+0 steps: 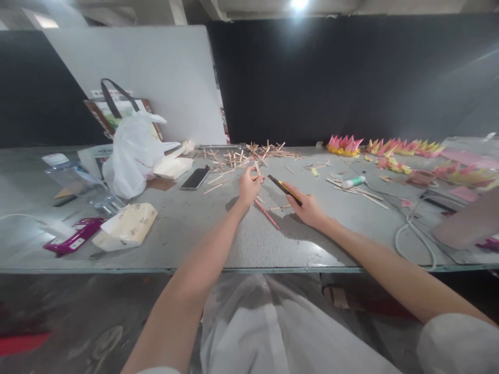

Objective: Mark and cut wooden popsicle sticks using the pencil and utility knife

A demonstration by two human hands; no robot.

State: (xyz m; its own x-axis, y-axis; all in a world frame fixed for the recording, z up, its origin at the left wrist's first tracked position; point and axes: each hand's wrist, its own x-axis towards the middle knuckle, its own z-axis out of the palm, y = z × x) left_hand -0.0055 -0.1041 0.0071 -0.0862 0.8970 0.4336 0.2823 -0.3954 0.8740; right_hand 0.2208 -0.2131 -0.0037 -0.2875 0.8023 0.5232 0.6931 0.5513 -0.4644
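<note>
My left hand is closed in a pinch on a short wooden craft stick, held just above the grey table. My right hand grips a dark utility knife with a yellow stripe, its tip pointing toward the left hand. A pink pencil lies on the table between and just below the two hands. A heap of wooden craft sticks lies just beyond my hands.
A black phone, white plastic bag, tissue pack and magenta case lie at left. A glue tube, white cable and pink-yellow paper flowers lie at right. Another person's arm rests at far right.
</note>
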